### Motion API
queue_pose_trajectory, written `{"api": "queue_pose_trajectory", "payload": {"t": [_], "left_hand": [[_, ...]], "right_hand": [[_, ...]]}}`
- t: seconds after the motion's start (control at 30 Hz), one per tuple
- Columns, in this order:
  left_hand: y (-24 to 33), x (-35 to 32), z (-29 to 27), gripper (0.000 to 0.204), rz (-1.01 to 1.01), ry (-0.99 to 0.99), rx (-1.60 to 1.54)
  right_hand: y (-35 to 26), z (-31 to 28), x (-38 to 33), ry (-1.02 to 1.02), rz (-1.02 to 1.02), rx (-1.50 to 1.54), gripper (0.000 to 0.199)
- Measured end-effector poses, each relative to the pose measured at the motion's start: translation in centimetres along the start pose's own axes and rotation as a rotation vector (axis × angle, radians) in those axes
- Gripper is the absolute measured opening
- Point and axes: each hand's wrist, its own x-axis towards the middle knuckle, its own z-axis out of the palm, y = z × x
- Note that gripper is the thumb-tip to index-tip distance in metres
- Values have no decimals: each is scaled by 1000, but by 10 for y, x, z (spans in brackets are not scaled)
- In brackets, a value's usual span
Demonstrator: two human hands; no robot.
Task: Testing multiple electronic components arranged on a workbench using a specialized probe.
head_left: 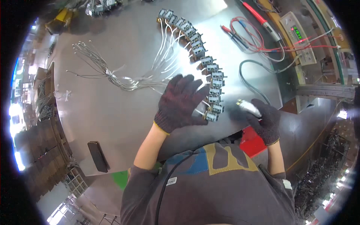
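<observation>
I see my left hand [181, 101], gloved, lying flat at the centre of the frame with fingers spread wide over white wires [165, 56], touching the lower end of a curved row of small metal parts [210, 71] on the steel worktop [123, 108]. My right hand [264, 120], centre right, has its fingers closed around a silvery tool [248, 107], just beside the row's last part.

Bright overhead glare whitens the steel table [123, 112]; fisheye rim bends, darkens, blurs.
</observation>
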Motion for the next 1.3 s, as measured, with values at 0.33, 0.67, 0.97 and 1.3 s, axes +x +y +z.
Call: {"api": "queue_pose_trajectory", "payload": {"t": [0.33,0.67,0.97,1.3], "left_hand": [[-50,-95,13,77,-736,872,77],[-163,-56,11,52,-922,1114,-266],[-204,-29,36,14,-878,1494,-755],[-221,-18,5,18,-887,1325,-444]], "right_hand": [[66,58,1,289,34,-78,41],[-35,60,123,445,-244,287,32],[-75,105,322,140,-349,-7,56],[-79,159,419,-94,-532,-311,32]]}}
